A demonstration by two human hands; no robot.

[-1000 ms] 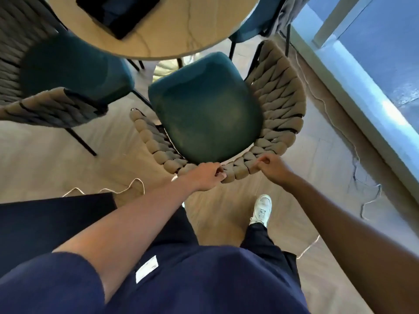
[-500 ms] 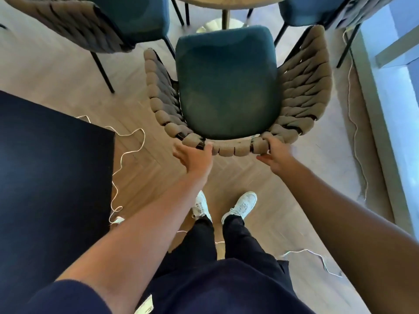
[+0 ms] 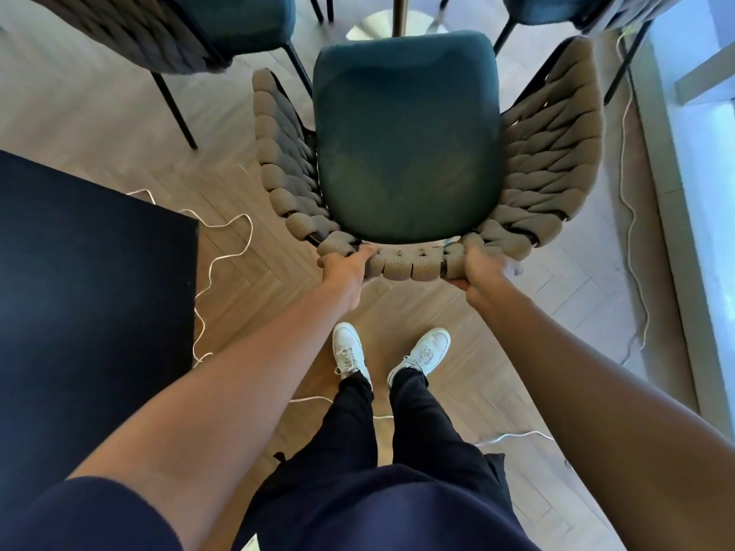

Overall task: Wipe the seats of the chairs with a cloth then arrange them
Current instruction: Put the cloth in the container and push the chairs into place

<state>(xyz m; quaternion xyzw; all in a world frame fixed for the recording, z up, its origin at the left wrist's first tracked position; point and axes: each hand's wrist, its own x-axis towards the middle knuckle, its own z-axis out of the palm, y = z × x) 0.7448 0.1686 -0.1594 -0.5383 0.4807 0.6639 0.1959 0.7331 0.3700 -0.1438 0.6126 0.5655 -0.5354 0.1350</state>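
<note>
Where the fingers meet the chair: both hands grip the top rim of the woven backrest (image 3: 409, 264), at the six o'clock edge of the seat.
Left hand (image 3: 345, 268): fingers curl over the rim onto its inner side, thumb toward the seat; it clamps the rope weave at about seven o'clock of the seat.
Right hand (image 3: 479, 266): fingers wrap down over the rim, thumb under it on the near side; it clamps the weave at about five o'clock of the seat.
Gap between hands: a short run of woven loops shows between them, with the dark frame tube visible through the weave.
Chair (image 3: 429, 153): teal seat cushion (image 3: 405, 141) directly beyond the fingers at twelve o'clock, with beige woven arms curving up at nine and three o'clock.
Table base (image 3: 391, 23): gold disc and post at twelve o'clock, just past the seat's front edge.
Other chairs: one (image 3: 191, 29) at ten o'clock, one (image 3: 557, 9) at one o'clock, both teal-seated.
Dark surface (image 3: 87, 280): at nine o'clock of the hands.
White cable (image 3: 222, 248): loops on the wood floor (image 3: 99, 105) beside that surface.
White shoes (image 3: 350, 349): at six o'clock, below the hands.
Window ledge (image 3: 684, 192): at three o'clock.
</note>
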